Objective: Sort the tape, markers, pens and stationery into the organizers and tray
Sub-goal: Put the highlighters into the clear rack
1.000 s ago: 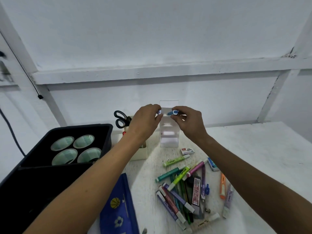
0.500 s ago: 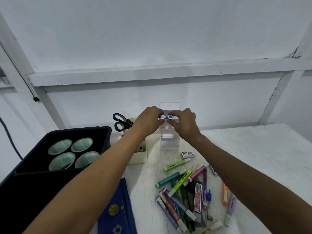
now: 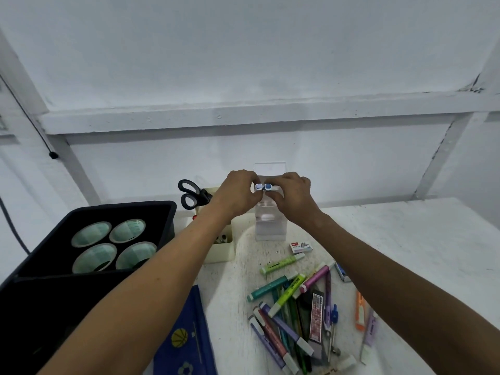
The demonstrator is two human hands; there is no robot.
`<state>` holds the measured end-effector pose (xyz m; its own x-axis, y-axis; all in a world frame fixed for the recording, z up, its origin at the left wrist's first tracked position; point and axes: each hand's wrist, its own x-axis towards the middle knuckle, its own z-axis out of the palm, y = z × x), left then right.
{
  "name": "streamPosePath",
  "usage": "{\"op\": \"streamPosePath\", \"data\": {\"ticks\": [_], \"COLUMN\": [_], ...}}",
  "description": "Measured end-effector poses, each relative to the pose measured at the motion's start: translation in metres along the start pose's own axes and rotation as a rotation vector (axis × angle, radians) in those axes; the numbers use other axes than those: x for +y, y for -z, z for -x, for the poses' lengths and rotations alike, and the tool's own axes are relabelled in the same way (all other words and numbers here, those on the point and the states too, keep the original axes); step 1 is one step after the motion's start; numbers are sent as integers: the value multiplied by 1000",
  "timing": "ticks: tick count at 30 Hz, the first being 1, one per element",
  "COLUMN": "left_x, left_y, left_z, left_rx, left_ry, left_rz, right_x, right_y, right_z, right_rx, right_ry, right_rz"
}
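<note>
Both hands met over the clear organizer [image 3: 269, 226] at the far middle of the white table [image 3: 405, 239]. The left hand [image 3: 238, 197] pinched one small blue-capped marker [image 3: 258, 187] and the right hand [image 3: 293, 197] pinched another [image 3: 267, 187], the two square cap ends side by side and touching (the marker bodies were hidden in the fingers). To the left stood a cream holder [image 3: 220, 250] with black scissors [image 3: 190, 194], and beyond it a black tray [image 3: 162, 212] held four tape rolls [image 3: 113, 247]. Near the person lay a loose pile of markers and pens [image 3: 292, 307], with a staples box [image 3: 300, 247] just beyond it.
</note>
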<state>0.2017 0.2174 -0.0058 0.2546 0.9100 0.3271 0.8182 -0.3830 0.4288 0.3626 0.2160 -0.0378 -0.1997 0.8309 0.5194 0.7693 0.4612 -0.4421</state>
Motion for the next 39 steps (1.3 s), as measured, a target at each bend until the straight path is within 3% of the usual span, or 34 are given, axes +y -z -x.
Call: {"op": "streamPosePath", "data": {"ticks": [7,22,33,39], "left_x": [4,-2,-8,-9], "left_y": [0,-12,-5,-10], "left_z": [-2,-5,-2,3], "left_rx": [-31,9,-63,2], "left_ry": [-52,-64,-110,-81], "left_rz": [-178,-228,-215,-124], "right_x": [9,4,3,5], "right_y": [-3,1,-17,-15], "right_z": [0,-5,-6,-5], "right_rx": [-22,-94,-55,-56], "right_ry": [33,129,72,134], "right_rz": [-49,-67,185,305]}}
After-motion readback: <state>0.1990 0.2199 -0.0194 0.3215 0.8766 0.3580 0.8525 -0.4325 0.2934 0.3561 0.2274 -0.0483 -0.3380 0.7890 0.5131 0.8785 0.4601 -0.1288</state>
